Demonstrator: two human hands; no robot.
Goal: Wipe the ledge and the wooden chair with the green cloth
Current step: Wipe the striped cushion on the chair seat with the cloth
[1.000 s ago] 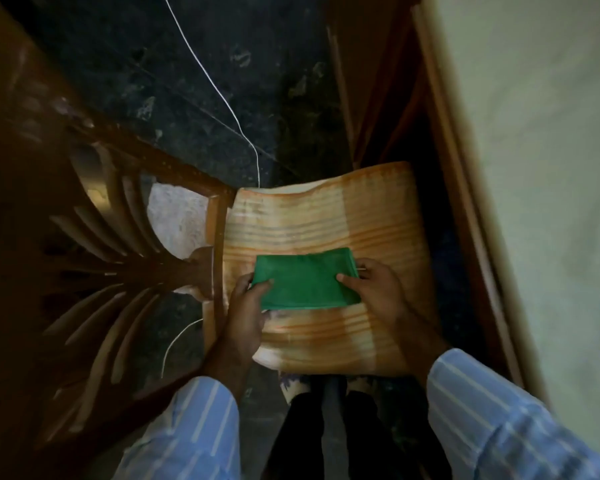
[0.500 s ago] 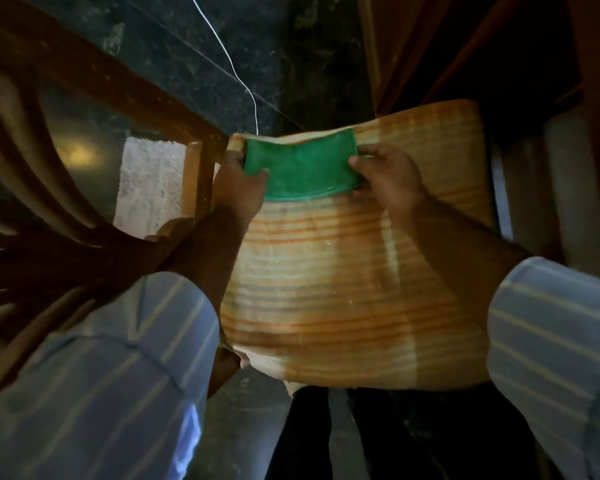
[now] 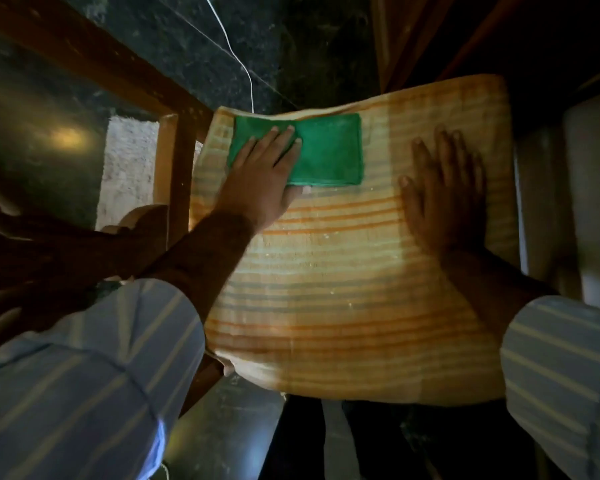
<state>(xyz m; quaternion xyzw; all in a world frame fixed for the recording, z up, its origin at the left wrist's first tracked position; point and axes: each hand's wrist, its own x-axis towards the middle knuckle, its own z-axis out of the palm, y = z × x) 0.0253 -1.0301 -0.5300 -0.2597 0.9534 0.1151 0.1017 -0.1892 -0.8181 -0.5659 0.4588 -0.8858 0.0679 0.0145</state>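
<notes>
A folded green cloth (image 3: 329, 150) lies flat near the far edge of an orange-striped cushion (image 3: 343, 289) on the wooden chair (image 3: 174, 161). My left hand (image 3: 260, 174) presses flat on the cloth's left half, fingers together and stretched forward. To the cloth's right, my right hand (image 3: 444, 188) rests palm-down on the bare cushion, fingers spread, apart from the cloth. The chair's seat is hidden under the cushion; only the brown frame shows at the left.
A dark wooden chair arm (image 3: 49, 237) runs across the left. A thin white cord (image 3: 236, 53) crosses the dark floor beyond the cushion. A pale mat (image 3: 125, 168) lies on the floor at left. A white object (image 3: 589, 202) stands at the right edge.
Both hands slid the cloth from the cushion's middle to its far edge. The right hand then let go and moved right onto the cushion; the left hand flattened on top of the cloth.
</notes>
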